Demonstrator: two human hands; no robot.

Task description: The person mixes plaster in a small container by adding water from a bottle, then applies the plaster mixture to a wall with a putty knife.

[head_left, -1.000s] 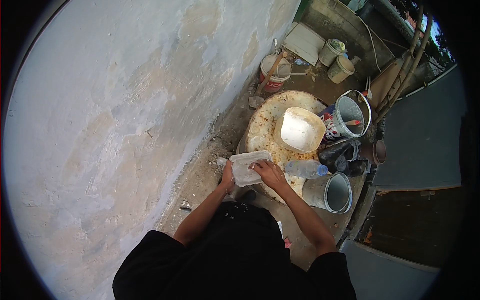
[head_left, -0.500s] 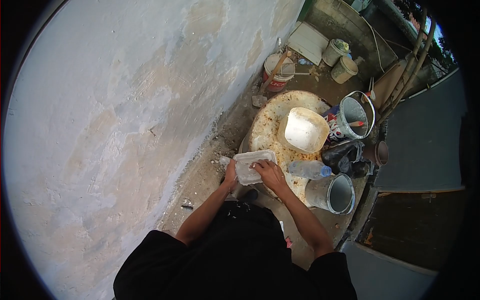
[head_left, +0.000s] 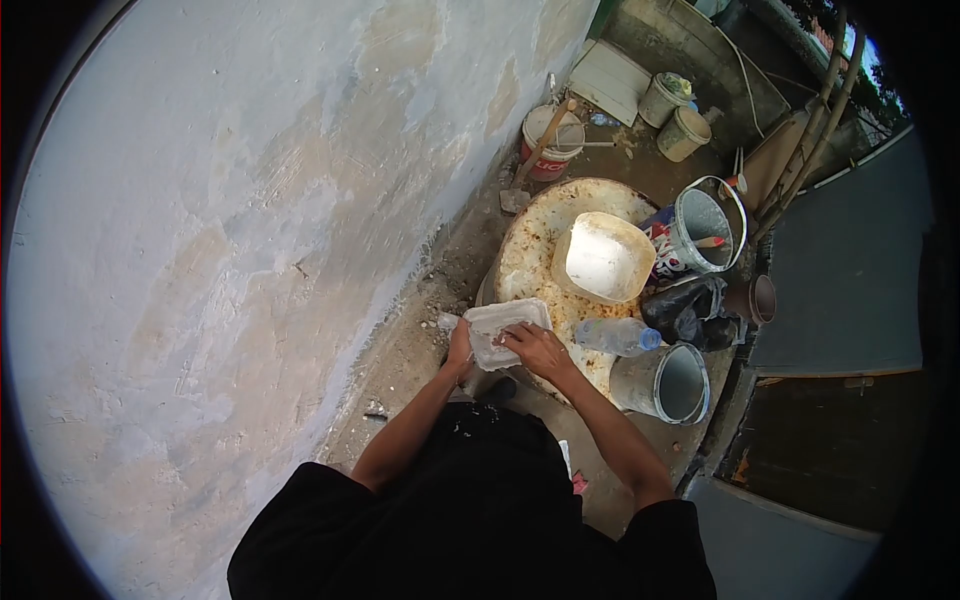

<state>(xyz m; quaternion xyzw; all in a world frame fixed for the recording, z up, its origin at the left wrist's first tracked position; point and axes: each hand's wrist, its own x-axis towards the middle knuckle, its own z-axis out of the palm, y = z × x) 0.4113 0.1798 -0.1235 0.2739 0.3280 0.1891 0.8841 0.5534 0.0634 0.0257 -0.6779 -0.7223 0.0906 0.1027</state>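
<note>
A shallow white plastic tray (head_left: 497, 358), smeared with pale residue, is held at waist height beside the rusty drum top. My left hand (head_left: 460, 346) is closed on its left edge, with the thumb side near the rim. Over the tray's inside lies my right hand (head_left: 538, 350), fingers bent down toward its floor. Whatever those fingertips pinch, if anything, is too small to make out. Just right of this hand, a clear plastic bottle (head_left: 610, 337) with a blue cap lies on its side. Farther back sits a square white tub (head_left: 606, 258).
The round rusty drum top (head_left: 530, 235) carries the tub and bottle. Around it stand a grey bucket (head_left: 640, 385), a printed pail (head_left: 690, 235), a black plastic bag (head_left: 690, 310) and a red-white bucket (head_left: 550, 150). A patchy plastered wall (head_left: 240, 250) rises on the left.
The view has shifted very slightly. My right fingers have moved a little within the tray, while my left hand keeps its hold on the edge.
</note>
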